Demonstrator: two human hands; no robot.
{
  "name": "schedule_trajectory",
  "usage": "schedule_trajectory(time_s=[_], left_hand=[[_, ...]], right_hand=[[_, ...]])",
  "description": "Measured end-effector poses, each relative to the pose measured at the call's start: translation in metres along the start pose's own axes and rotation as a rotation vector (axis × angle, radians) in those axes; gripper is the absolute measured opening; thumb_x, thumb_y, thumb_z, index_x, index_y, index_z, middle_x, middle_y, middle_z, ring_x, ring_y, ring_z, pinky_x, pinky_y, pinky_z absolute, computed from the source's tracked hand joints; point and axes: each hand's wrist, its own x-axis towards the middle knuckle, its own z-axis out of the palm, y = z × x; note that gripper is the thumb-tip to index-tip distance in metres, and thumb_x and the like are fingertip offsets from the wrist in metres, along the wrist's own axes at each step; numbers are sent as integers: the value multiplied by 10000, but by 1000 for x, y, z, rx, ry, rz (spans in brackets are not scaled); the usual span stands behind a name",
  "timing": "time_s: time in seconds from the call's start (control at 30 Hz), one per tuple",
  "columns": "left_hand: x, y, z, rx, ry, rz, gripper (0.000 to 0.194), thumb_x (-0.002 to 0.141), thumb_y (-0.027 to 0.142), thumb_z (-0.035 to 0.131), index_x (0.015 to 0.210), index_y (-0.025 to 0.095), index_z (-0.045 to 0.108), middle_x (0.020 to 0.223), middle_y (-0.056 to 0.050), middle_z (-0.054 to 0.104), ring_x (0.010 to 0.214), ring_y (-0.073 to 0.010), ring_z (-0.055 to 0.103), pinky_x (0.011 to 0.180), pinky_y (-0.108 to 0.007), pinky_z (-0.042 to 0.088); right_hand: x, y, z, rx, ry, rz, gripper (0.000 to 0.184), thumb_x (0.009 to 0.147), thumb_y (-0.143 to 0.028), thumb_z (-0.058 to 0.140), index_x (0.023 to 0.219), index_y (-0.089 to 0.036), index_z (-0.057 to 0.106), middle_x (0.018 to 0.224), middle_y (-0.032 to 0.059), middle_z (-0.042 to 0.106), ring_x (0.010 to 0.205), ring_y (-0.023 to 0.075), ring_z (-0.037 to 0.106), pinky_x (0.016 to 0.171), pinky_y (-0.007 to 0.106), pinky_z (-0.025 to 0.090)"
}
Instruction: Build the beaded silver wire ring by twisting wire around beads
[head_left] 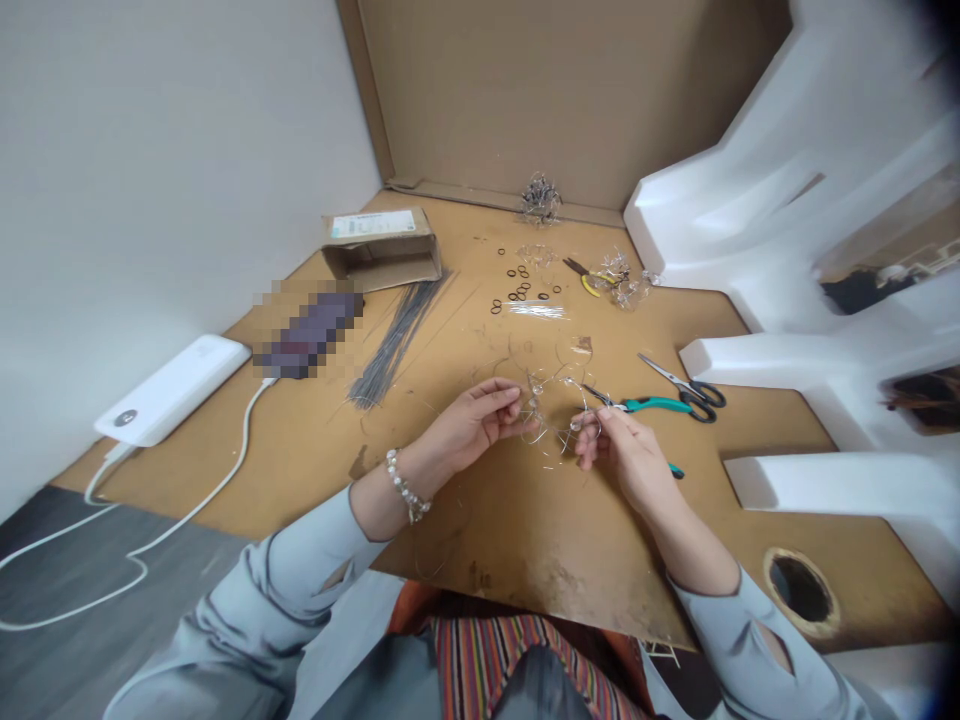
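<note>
My left hand [472, 425] and my right hand [626, 450] pinch a tangle of thin, clear-looking wire loops [555, 412] between their fingertips, above the tan board [517, 530]. A green-handled pair of cutting pliers [649, 405] lies just past my right hand, its handle end partly hidden beneath that hand. Beyond it lie black-handled scissors [686, 392]. Small black rubber rings [519, 285] are scattered further up the board, and yellow-handled pliers [586, 277] rest beside a clump of shiny wire [619, 280].
A bundle of long grey wires [397, 340] lies left of my hands, near a cardboard box [382, 250] and a pixelated object [309, 330]. A white power bank [171, 390] with its cable sits at the left. White foam packing [787, 250] and a round board hole [801, 590] are on the right.
</note>
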Motion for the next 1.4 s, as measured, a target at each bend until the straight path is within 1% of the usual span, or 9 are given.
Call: schedule_trajectory(time_s=[0.23, 0.4, 0.63, 1.0, 1.3, 1.4], left_hand=[[1, -1, -1, 0, -1, 5, 58, 773, 162, 671, 812, 130, 642, 633, 34, 542, 600, -60, 535, 868, -410, 543], [0, 0, -1, -1, -6, 3, 52, 782, 158, 661, 818, 128, 638, 627, 35, 543, 604, -58, 536, 863, -391, 542], [0, 0, 1, 2, 4, 0, 77, 763, 164, 680, 809, 131, 628, 623, 40, 540, 597, -60, 538, 865, -399, 541], [0, 0, 2, 1, 8, -1, 45, 778, 154, 660, 801, 129, 631, 626, 35, 535, 595, -59, 523, 861, -400, 543], [0, -1, 2, 7, 23, 22, 58, 805, 174, 632, 815, 143, 584, 614, 41, 520, 590, -64, 523, 853, -385, 543], [1, -3, 1, 22, 13, 51, 68, 814, 185, 625, 833, 153, 568, 605, 44, 524, 593, -66, 520, 849, -387, 543]], right_hand=[[0, 0, 0, 5, -2, 3, 394, 838, -528, 546, 841, -150, 657, 589, 16, 628, 457, 126, 568, 477, 260, 450], [0, -1, 0, -1, 0, 8, 400, 829, -535, 553, 837, -148, 657, 590, 19, 631, 454, 125, 569, 471, 258, 450], [0, -1, 1, -3, 10, 7, 400, 821, -538, 561, 833, -150, 656, 587, 16, 628, 452, 124, 564, 468, 258, 451], [0, -1, 0, 10, 1, 7, 393, 823, -530, 562, 826, -150, 660, 584, 18, 628, 452, 124, 564, 474, 263, 459], [1, -1, 0, 6, 1, 18, 379, 833, -518, 556, 835, -151, 650, 585, 13, 631, 449, 118, 568, 475, 252, 451], [1, 0, 0, 32, -11, 25, 374, 841, -509, 549, 848, -148, 647, 593, 17, 637, 457, 124, 579, 482, 257, 460]])
